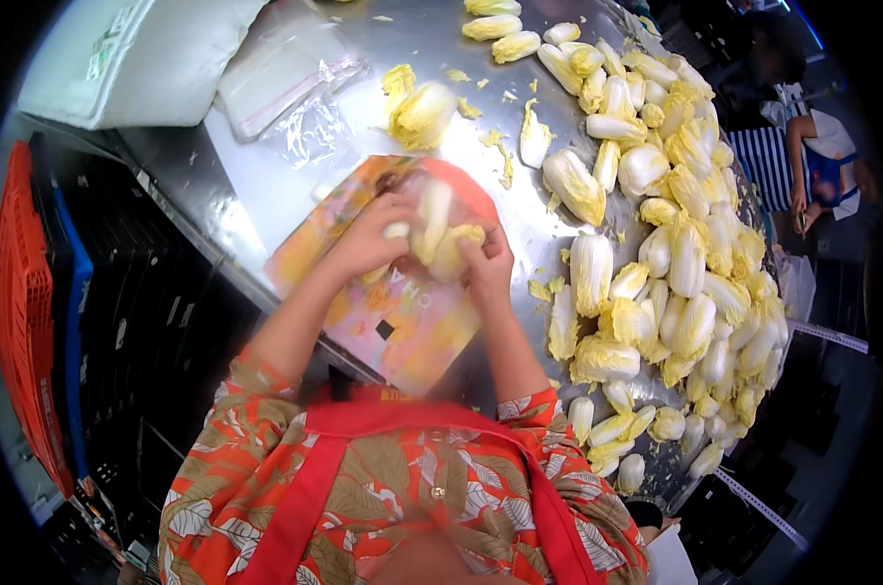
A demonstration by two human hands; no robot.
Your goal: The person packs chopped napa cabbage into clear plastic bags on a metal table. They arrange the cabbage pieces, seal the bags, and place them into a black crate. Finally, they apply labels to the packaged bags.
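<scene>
Several small, pale yellow napa cabbages (447, 252) lie between my two hands. A see-through film, apparently a clear plastic bag, seems to surround them, but blur hides its edges. My left hand (372, 235) grips the bundle from the left, its fingers curled over a white cabbage end. On the other side, my right hand (491, 259) pinches the leafy yellow end of a cabbage. Under both hands is a flat sheet or bag (405, 329) with a pink, yellow and orange pattern and printed letters. Just beyond it lies a larger trimmed napa cabbage (423, 115).
A big heap of napa cabbages (686, 256) covers the right of the metal table (412, 29). Flat clear plastic bags (284, 80) and a white foam box (138, 62) sit at upper left. Crates (28, 314) stand at left. Another person (825, 161) works at far right.
</scene>
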